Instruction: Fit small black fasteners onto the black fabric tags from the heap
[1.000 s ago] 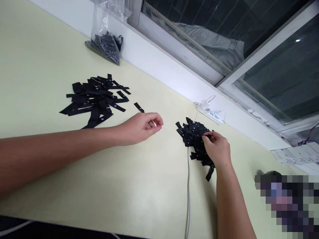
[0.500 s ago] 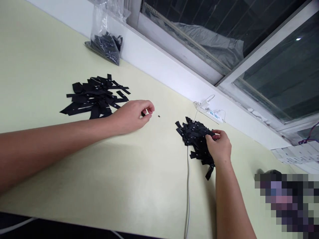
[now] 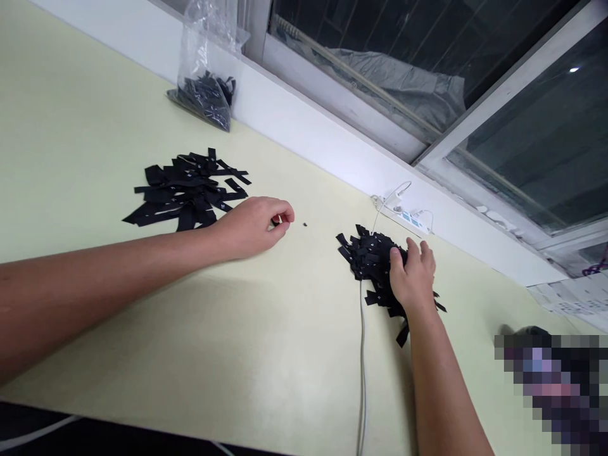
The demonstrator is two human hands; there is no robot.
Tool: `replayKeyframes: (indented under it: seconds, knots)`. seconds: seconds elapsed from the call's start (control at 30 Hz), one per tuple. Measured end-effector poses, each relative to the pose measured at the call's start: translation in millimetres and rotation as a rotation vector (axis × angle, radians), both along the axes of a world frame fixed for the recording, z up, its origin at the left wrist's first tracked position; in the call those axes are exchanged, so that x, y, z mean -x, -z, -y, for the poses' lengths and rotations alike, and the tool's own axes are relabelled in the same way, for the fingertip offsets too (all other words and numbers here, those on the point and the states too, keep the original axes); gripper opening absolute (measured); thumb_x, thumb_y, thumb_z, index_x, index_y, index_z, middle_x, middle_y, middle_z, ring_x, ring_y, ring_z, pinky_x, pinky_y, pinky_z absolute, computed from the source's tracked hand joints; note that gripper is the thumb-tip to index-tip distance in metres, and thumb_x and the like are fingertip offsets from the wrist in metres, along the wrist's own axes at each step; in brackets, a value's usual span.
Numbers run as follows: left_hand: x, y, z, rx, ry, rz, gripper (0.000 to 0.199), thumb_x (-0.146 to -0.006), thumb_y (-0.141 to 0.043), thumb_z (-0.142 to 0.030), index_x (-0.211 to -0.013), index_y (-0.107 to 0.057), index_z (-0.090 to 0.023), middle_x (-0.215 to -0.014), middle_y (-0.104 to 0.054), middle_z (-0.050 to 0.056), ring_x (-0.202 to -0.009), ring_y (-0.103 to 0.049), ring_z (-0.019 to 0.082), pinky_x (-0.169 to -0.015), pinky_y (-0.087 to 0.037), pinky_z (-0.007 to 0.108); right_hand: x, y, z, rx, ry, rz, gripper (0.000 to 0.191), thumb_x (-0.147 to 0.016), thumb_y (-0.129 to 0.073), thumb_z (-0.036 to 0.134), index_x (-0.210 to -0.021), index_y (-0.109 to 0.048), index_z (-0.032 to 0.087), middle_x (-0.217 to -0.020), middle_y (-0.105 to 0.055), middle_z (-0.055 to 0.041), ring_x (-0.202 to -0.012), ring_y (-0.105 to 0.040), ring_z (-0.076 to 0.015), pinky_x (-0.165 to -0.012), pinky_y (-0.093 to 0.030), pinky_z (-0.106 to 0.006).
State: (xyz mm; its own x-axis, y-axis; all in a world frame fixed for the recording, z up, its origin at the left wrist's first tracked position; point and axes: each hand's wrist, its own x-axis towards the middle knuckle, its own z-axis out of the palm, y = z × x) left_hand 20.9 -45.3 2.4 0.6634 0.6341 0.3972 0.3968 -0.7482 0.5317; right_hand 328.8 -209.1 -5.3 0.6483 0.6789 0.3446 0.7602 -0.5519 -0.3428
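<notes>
My left hand (image 3: 259, 225) is curled, its thumb and fingertips together, just right of a loose pile of black fabric strips (image 3: 190, 190) with small white marks. A bit of black strip (image 3: 275, 222) shows inside the curled fingers; most of it is hidden. My right hand (image 3: 414, 272) is over a second, denser pile of black fabric strips (image 3: 373, 256), fingers spread apart and nothing visible between them. Part of that pile lies hidden behind the hand and wrist. On the table between the hands is a tiny dark speck (image 3: 304, 224).
A clear plastic bag (image 3: 204, 95) of black strips stands by the wall. A white power strip (image 3: 403, 218) with plugs lies along the wall; a white cable (image 3: 363, 367) runs under the right pile to the front edge. Several white boxes (image 3: 570, 297) and a blurred-out area are at right.
My right hand has gone from a pinch at the right pile to spread fingers. The left hand stays curled in nearly the same place. The view has shifted slightly.
</notes>
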Motion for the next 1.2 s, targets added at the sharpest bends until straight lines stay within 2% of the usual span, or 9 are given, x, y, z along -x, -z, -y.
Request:
replayKeyframes:
  seconds: [0.13, 0.3, 0.37, 0.43, 0.57, 0.73, 0.87, 1.0, 1.2]
  knots:
    - [0, 0.4, 0, -0.003, 0.001, -0.003, 0.017, -0.091, -0.053, -0.027, -0.093, -0.068, -0.019, -0.094, -0.073, 0.004, -0.086, -0.066, 0.02, -0.078, -0.047, 0.033, -15, -2.7, 6, 0.177, -0.06, -0.167, 0.074, -0.1, -0.03, 0.061, -0.157, -0.04, 0.016, -0.17, -0.025, -0.0153, -0.158, -0.016, -0.036, -0.125, -0.012, -0.061]
    - [0, 0.1, -3, 0.01, -0.014, 0.005, 0.016, -0.091, -0.054, -0.028, -0.093, -0.068, -0.02, -0.093, -0.072, 0.003, -0.085, -0.066, 0.019, -0.077, -0.047, 0.032, -39, -22.2, 23, -0.277, 0.048, -0.009, 0.081, -0.102, -0.014, 0.066, -0.156, -0.042, 0.013, -0.166, -0.033, -0.0175, -0.156, -0.024, -0.0313, -0.126, -0.017, -0.054]
    - [0, -0.2, -5, 0.022, -0.028, 0.006, 0.016, -0.091, -0.054, -0.028, -0.092, -0.068, -0.02, -0.092, -0.072, 0.003, -0.084, -0.066, 0.019, -0.075, -0.047, 0.031, -39, -17.0, 20, -0.19, 0.041, 0.009, 0.082, -0.102, -0.014, 0.065, -0.157, -0.041, 0.012, -0.168, -0.028, -0.0185, -0.158, -0.018, -0.0347, -0.126, -0.014, -0.058]
    - [1, -0.9, -7, 0.021, -0.053, 0.0, 0.016, -0.09, -0.054, -0.028, -0.092, -0.068, -0.02, -0.092, -0.072, 0.003, -0.084, -0.065, 0.019, -0.075, -0.046, 0.031, -34, -4.8, 11, 0.033, 0.016, -0.029, 0.076, -0.101, -0.019, 0.064, -0.159, -0.04, 0.018, -0.17, -0.025, -0.0162, -0.158, -0.013, -0.0385, -0.123, -0.012, -0.066]
    - [2, -3.4, -10, 0.002, -0.091, -0.018, 0.018, -0.089, -0.055, -0.03, -0.092, -0.069, -0.02, -0.093, -0.073, 0.004, -0.08, -0.063, 0.019, -0.077, -0.047, 0.032, -21, 14.6, -4, 0.231, 0.001, -0.097, 0.068, -0.1, -0.028, 0.063, -0.157, -0.043, 0.03, -0.167, -0.033, -0.0117, -0.156, -0.021, -0.0403, -0.12, -0.017, -0.07]
    - [1, -4.8, -10, -0.004, -0.099, -0.035, 0.019, -0.089, -0.054, -0.031, -0.093, -0.069, -0.02, -0.093, -0.073, 0.005, -0.079, -0.063, 0.019, -0.077, -0.048, 0.032, -17, 13.9, -4, 0.148, -0.027, 0.015, 0.067, -0.1, -0.029, 0.061, -0.155, -0.047, 0.027, -0.166, -0.033, -0.0143, -0.155, -0.024, -0.0404, -0.12, -0.018, -0.068]
    - [6, -5.6, -20, -0.126, -0.108, -0.115, 0.027, -0.092, -0.048, -0.034, -0.101, -0.069, -0.019, -0.102, -0.072, 0.009, -0.099, -0.064, 0.026, -0.089, -0.049, 0.039, -13, 10.7, -3, 0.149, -0.058, 0.019, 0.067, -0.101, -0.026, 0.059, -0.155, -0.045, 0.024, -0.165, -0.036, -0.0149, -0.153, -0.026, -0.0399, -0.119, -0.018, -0.069]
    - [17, -2.8, -38, -0.178, -0.142, -0.315, 0.039, -0.092, -0.046, -0.038, -0.113, -0.071, -0.016, -0.12, -0.066, 0.015, -0.119, -0.056, 0.035, -0.1, -0.045, 0.048, -1, 2.6, -1, -0.133, -0.123, 0.208, 0.064, -0.103, -0.026, 0.05, -0.153, -0.046, 0.015, -0.157, -0.045, -0.0199, -0.149, -0.035, -0.036, -0.119, -0.023, -0.064]
    - [21, 1.8, -49, -0.194, -0.114, -0.426, 0.045, -0.097, -0.035, -0.036, -0.107, -0.074, -0.017, -0.114, -0.068, 0.013, -0.11, -0.061, 0.029, -0.098, -0.046, 0.042, 29, -2.9, -5, -0.228, -0.321, 0.262, 0.052, -0.102, -0.033, 0.043, -0.138, -0.058, 0.015, -0.137, -0.064, -0.0169, -0.131, -0.054, -0.032, -0.116, -0.032, -0.056]
